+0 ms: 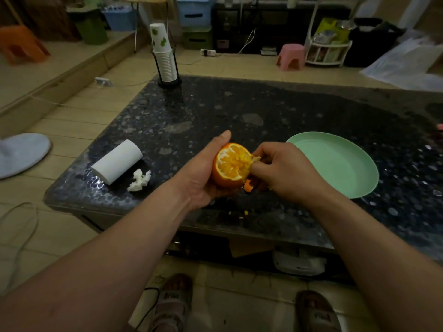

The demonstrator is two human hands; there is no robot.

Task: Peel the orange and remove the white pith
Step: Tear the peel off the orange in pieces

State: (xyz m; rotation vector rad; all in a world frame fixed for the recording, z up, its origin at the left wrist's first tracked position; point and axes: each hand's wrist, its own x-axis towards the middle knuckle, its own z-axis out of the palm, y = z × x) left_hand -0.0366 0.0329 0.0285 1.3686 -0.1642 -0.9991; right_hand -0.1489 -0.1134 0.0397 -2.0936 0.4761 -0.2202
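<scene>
We hold the orange mid-frame above the table, left hand cupped round it. Right hand pinches a peel flap at its right edge. Best to pull the flap low along the fruit, turning it with the left hand. Underside and remaining pith are hidden; scraps below are blurry.

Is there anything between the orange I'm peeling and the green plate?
Only your own right hand, pinching peel at the orange's right edge, sits between it and the green plate. The left hand holds the orange from the other side. Nothing else visible stands in that gap.
</scene>
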